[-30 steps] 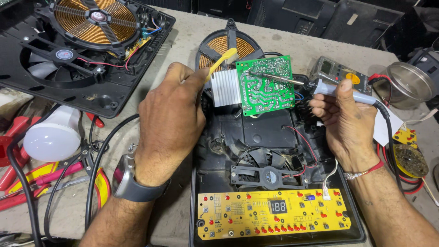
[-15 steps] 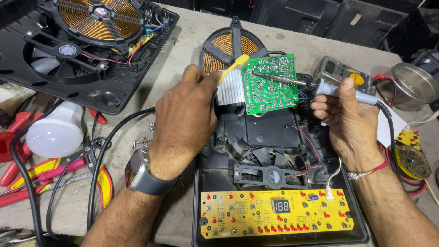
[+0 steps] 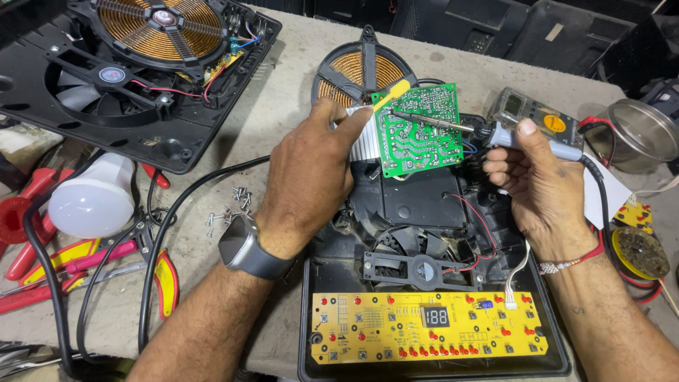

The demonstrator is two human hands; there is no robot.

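My left hand point(image 3: 308, 177) holds a green circuit board point(image 3: 417, 134) upright by its ribbed metal heat sink point(image 3: 364, 138), solder side toward me. My right hand point(image 3: 534, 180) grips a soldering iron point(image 3: 495, 133) by its blue-grey handle, and the tip rests on the upper part of the board. Both hands hover over an opened black induction cooker base point(image 3: 424, 212) with a fan point(image 3: 417, 265) and a yellow control board point(image 3: 424, 327) with red LEDs along its front. A copper coil point(image 3: 361, 71) lies just behind the green board.
A second opened cooker point(image 3: 134, 64) with coil and fan sits at the back left. A white bulb point(image 3: 92, 205), red and yellow pliers point(image 3: 106, 262), loose screws point(image 3: 230, 205) and a black cable point(image 3: 163, 240) lie on the left. A multimeter point(image 3: 534, 113) and steel bowl point(image 3: 640, 134) stand right.
The view has shifted slightly; both hands stay on the board and the iron, with the tip still against the green board.
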